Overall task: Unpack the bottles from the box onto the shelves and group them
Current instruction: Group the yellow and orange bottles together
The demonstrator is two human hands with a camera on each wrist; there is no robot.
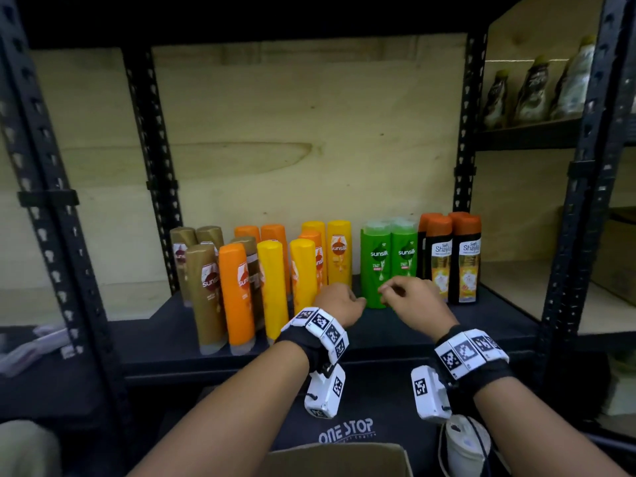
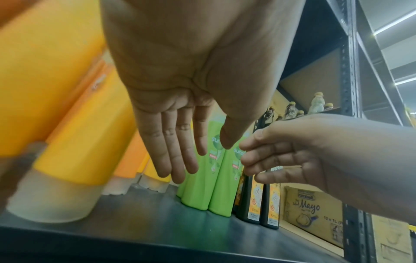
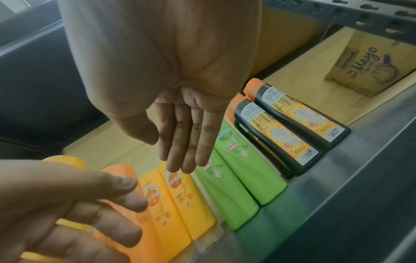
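Your left hand [image 1: 339,301] hovers over the dark shelf [image 1: 395,325] with its fingers [image 2: 178,151] straight and slightly spread, holding nothing. Your right hand [image 1: 411,297] hangs just beside it, in front of the green Sunsilk bottles [image 1: 390,259], its fingers [image 3: 186,142] loose and extended, that grip empty too. The two hands are close together but apart.

The bottles stand upright on the shelf in groups: brown Sunsilk bottles [image 1: 203,284] at the left, orange Sunsilk bottles [image 1: 237,290] and yellow Sunsilk bottles [image 1: 339,253] mixed together in the middle, then the green pair, then black Shayla bottles [image 1: 464,259] with orange caps at the right. The cardboard box [image 1: 337,461] sits below your forearms. A Mayo carton [image 2: 313,211] rests on the neighbouring shelf to the right.
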